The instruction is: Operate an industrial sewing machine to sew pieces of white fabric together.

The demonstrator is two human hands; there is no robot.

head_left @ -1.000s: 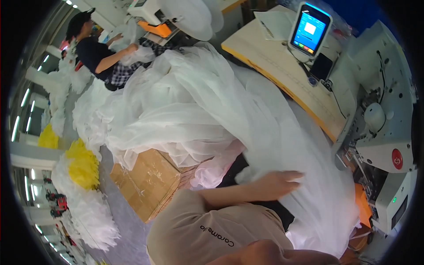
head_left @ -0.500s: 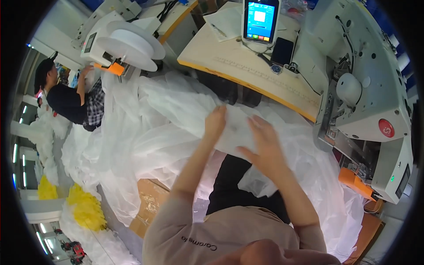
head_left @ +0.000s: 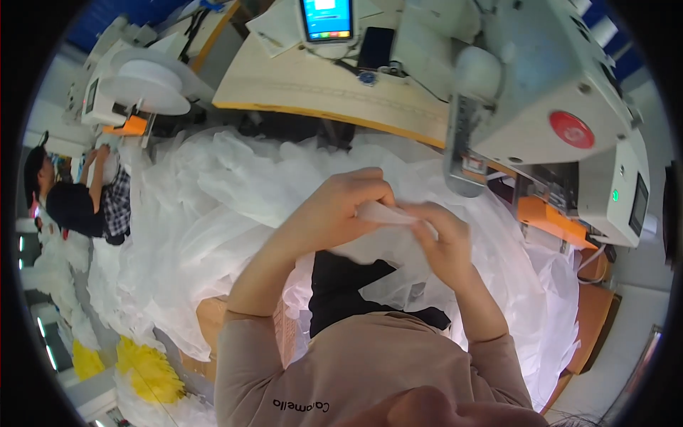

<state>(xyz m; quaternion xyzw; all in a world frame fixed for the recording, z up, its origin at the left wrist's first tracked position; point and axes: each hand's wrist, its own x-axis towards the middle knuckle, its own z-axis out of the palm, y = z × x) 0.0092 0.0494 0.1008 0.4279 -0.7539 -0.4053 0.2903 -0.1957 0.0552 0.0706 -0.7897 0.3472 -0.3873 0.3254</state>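
A large heap of sheer white fabric (head_left: 235, 178) spreads over my lap and out to both sides. My left hand (head_left: 348, 203) is closed round a bunched edge of it. Opposite, my right hand (head_left: 442, 238) pinches the same edge between thumb and fingers. A short folded strip of the fabric stretches between the two hands, raised above my lap. Some of the left fingertips are hidden behind the strip.
Ahead stands a sewing table (head_left: 306, 92) with a lit screen (head_left: 327, 18), a phone (head_left: 376, 48) and a watch (head_left: 367, 78). A white sewing machine (head_left: 533, 107) is at the right, its orange part (head_left: 551, 219) jutting out. A co-worker (head_left: 75, 203) sits at far left near a large white spool (head_left: 146, 82).
My hands have come closer together and now both grip the fabric edge; the right hand was open and apart before. The whole view has shifted, with the sewing machine appearing nearer.
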